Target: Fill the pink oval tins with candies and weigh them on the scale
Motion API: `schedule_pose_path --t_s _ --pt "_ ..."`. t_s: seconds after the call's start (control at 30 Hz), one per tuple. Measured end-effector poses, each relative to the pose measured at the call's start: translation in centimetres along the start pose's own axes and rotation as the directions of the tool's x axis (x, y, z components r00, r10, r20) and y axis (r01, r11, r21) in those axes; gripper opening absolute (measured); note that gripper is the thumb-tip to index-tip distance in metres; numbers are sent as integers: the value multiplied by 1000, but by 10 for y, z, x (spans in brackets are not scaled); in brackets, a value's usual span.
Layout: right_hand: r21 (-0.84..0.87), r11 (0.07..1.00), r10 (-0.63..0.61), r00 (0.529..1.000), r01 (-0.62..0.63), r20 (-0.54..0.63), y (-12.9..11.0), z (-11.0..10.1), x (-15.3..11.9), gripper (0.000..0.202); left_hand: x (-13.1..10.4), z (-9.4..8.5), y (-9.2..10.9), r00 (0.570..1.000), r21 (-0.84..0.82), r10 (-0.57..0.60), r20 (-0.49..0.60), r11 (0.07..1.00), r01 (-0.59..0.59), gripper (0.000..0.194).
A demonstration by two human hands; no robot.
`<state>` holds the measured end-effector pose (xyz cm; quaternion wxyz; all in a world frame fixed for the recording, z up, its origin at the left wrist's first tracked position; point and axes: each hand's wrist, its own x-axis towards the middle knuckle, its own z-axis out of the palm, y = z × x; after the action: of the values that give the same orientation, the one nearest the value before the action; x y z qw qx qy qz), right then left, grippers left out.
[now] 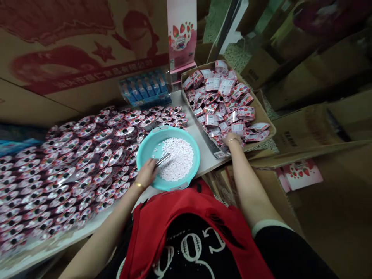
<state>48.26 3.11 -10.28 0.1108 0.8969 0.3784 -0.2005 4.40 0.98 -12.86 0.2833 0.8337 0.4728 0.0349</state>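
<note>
A shiny metal tool (163,159) is being gripped by the left hand (147,171), the fingers being wrapped around its near end. Its far end is being pointed rightward over the white pellets (178,157) in a teal basin (147,149); whether they are being touched cannot be told. The left hand is being held over the basin's left side, with the pellets lying just to its right. The right hand (232,138) is being held at the near edge of a cardboard tray (263,110), pink packets (226,87) lying beyond and on both sides; whether one is being grasped cannot be told. The basin is being supported by a table (207,153), rows of pink packs (87,151) being crowded along its left.
</note>
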Motion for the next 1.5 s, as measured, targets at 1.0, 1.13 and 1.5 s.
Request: schedule_pose_path --t_s 1.0,1.13,1.5 --pt "991 -17 -354 926 134 -132 -27 72 -153 46 18 36 39 909 -364 255 330 923 -127 36" --pt "893 212 -363 881 396 -305 -23 69 -149 42 18 -12 39 924 -406 278 264 901 -155 31" --pt "562 314 -636 609 766 -474 -53 83 -171 42 38 -90 81 886 -22 249 392 965 -262 23"
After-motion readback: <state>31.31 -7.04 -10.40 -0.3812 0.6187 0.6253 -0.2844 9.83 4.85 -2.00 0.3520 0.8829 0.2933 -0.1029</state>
